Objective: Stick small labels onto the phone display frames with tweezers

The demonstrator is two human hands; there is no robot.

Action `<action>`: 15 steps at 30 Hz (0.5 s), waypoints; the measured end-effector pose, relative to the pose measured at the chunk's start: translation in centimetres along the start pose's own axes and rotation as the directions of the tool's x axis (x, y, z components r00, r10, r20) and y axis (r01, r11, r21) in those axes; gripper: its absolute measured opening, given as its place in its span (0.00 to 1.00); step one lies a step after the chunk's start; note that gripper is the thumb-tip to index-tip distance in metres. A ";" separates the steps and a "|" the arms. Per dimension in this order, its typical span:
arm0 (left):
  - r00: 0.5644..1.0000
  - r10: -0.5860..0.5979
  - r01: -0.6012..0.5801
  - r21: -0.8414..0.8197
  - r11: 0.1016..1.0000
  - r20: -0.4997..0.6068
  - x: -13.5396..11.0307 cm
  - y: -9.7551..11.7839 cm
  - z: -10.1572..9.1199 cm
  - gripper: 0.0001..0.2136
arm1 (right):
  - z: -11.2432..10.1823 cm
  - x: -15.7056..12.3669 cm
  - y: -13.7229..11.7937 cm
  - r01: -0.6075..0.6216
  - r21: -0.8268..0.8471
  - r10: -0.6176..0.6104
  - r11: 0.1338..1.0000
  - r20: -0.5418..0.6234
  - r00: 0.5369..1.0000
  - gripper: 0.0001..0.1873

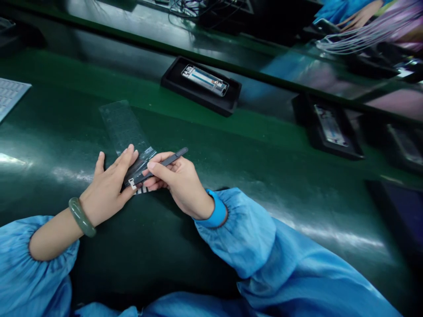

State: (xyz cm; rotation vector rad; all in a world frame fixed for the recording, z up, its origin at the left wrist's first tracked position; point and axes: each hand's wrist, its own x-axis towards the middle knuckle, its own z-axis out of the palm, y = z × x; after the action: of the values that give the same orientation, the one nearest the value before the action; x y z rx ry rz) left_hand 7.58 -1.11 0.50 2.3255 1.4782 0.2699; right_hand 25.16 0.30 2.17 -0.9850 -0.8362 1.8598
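Observation:
My right hand (178, 180) grips dark tweezers (175, 157) that slant down to the left. At their tips is a small white sticker-like piece (132, 183), close to my left thumb; whether the tips pinch it I cannot make out. Under both hands lies a clear plastic sheet (122, 123) with faint rows of outlines. My left hand (109, 189) rests flat on its near part, fingers spread, holding nothing. Black and white strips (143, 190) show at the sheet's near end, partly hidden by my fingers.
Beyond the sheet, a black tray (198, 99) holds an opened phone body (205, 80). Another black tray (343, 149) with a phone part stands to the right, with blurred trays past it. A white keyboard (11, 94) is at the left edge. Across the bench, a co-worker's hand (361, 15) is near white cables (366, 37).

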 end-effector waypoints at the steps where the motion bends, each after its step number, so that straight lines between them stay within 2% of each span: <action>1: 1.000 -0.001 0.001 -0.003 1.000 0.007 0.0 0.0 0.0 0.33 | -0.2 -0.1 -0.3 -0.017 0.022 0.017 1.000 0.024 1.000 0.09; 3: 1.000 0.010 -0.010 0.015 1.000 0.019 0.0 -0.1 0.1 0.32 | -0.6 -0.3 -1.0 -0.027 0.047 0.025 0.999 0.056 0.998 0.09; 5: 0.999 0.025 -0.026 0.036 0.999 0.021 -0.1 -0.2 0.2 0.32 | -1.2 -0.3 -1.5 0.014 0.053 -0.016 0.999 0.045 0.999 0.08; 7: 0.999 0.037 -0.037 0.048 0.998 0.004 -0.2 -0.4 0.2 0.34 | -1.9 0.0 -2.0 0.115 0.033 -0.114 0.993 -0.027 0.993 0.09; 9: 0.997 0.055 -0.052 0.061 0.997 -0.059 -0.2 -0.5 -0.2 0.37 | -2.8 0.4 -2.4 0.238 -0.050 -0.242 0.970 -0.136 0.961 0.11; 10: 0.992 0.071 -0.064 0.071 0.995 -0.107 -0.2 -0.4 -0.4 0.39 | -3.3 0.6 -2.6 0.298 -0.122 -0.317 0.947 -0.187 0.930 0.13; 12: 0.970 0.127 -0.108 0.099 0.989 -0.207 -0.2 -0.4 -0.9 0.40 | -4.4 1.0 -3.0 0.408 -0.312 -0.487 0.858 -0.242 0.839 0.19; 13: 0.959 0.163 -0.140 0.111 0.984 -0.234 -0.3 -0.3 -1.1 0.39 | -4.9 1.1 -3.2 0.454 -0.411 -0.573 0.791 -0.235 0.785 0.20; 15: 0.947 0.243 -0.220 0.128 0.967 -0.210 -0.4 0.1 -1.1 0.34 | -5.6 0.9 -3.3 0.524 -0.575 -0.717 0.628 -0.167 0.677 0.18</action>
State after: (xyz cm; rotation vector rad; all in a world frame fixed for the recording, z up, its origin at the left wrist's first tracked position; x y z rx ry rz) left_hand 7.07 -1.29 1.56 2.6289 1.3414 0.5475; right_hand 31.00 3.41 2.05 -1.1094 -1.2410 0.8013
